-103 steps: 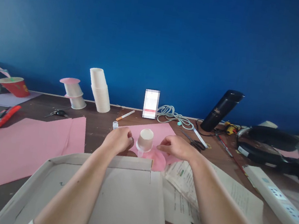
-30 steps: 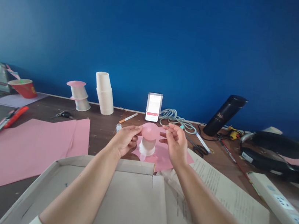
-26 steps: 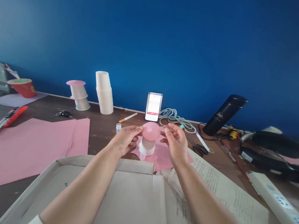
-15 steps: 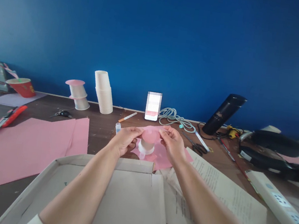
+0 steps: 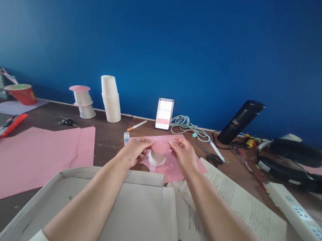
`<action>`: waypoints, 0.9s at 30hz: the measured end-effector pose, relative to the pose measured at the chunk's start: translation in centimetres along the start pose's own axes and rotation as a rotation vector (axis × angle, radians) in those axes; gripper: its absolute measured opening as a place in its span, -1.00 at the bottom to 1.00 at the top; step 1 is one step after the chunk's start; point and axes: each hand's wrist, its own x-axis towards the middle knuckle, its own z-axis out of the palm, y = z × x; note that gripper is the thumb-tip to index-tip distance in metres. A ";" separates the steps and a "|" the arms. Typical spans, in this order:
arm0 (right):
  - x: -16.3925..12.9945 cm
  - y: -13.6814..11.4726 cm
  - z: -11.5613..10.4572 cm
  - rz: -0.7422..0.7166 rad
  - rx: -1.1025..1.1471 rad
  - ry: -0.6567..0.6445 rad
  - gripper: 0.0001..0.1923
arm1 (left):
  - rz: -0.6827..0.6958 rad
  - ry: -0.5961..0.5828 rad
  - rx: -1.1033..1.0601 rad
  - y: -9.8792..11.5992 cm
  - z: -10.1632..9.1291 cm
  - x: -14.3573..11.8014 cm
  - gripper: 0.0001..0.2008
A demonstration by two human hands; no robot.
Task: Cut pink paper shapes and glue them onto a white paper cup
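A round pink paper disc (image 5: 161, 146) sits over the upturned base of a white paper cup (image 5: 157, 158). My left hand (image 5: 135, 151) pinches the disc's left edge between thumb and fingers. On the opposite edge, my right hand (image 5: 182, 154) has the same kind of pinch. Under the cup lies a cut pink paper sheet (image 5: 176, 170). In front of the cup is a small translucent cap (image 5: 152, 167). A glue stick (image 5: 126, 137) stands uncapped just beyond my left hand.
Nearest me is a cardboard box lid (image 5: 143, 222). Pink sheets (image 5: 24, 157) and a red utility knife (image 5: 5, 130) lie left. Stacked cups (image 5: 110, 99), a cup-and-disc stack (image 5: 82, 101) and a phone (image 5: 164, 115) stand behind. Scissors (image 5: 212, 157), a black flask (image 5: 241, 123) and a power strip (image 5: 299, 223) are right.
The pink disc has come down slightly onto the cup's base, with both hands still pinching its edges. The view has shifted very little.
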 end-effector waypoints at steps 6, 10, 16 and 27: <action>0.1 0.1 -0.1 0.035 -0.038 -0.009 -0.59 | -0.009 0.008 -0.024 -0.2 -0.1 0.5 -0.79; 0.0 -0.1 0.0 0.050 -0.058 -0.013 -0.60 | 0.001 0.020 -0.027 -0.4 -0.1 0.6 -0.78; 0.1 0.0 0.0 0.032 -0.101 -0.021 -0.62 | 0.012 0.026 -0.008 -0.7 0.0 0.8 -0.77; 0.1 0.0 -0.1 0.028 -0.115 -0.049 -0.65 | 0.044 0.036 0.032 -0.9 0.0 1.0 -0.71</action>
